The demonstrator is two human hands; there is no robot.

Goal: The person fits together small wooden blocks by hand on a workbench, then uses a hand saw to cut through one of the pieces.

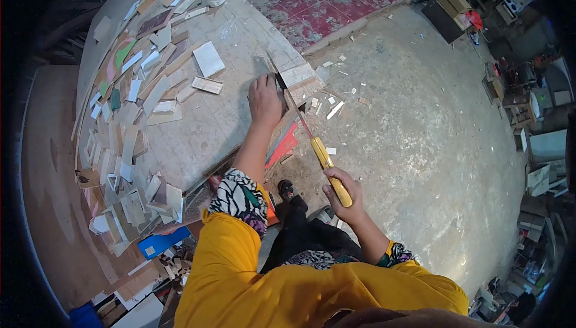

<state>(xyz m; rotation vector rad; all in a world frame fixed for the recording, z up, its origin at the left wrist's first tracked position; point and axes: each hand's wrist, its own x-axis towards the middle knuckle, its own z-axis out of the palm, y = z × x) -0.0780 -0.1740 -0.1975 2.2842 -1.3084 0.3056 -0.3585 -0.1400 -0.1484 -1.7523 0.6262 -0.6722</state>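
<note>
In my right hand [345, 191] is a hand saw with a yellow handle [326, 161]; my fingers are wrapped around the grip. Its long thin blade [303, 119] reaches up and left across the corner of the worktable [240, 40]. A pale wood piece [297, 75] lies at that corner, just right of the blade. Close to the blade's left side, my left hand [266, 99] presses down at the table edge with its fingers curled together. Whatever is under those fingers is hidden by the hand.
Many wood and laminate offcuts [156, 91] cover the table's left side, with a white block [209, 59] nearer the middle. Small scraps [334, 110] lie on the concrete floor [414, 130]. A red tiled area [330, 4] is beyond, and clutter [534, 112] lines the right.
</note>
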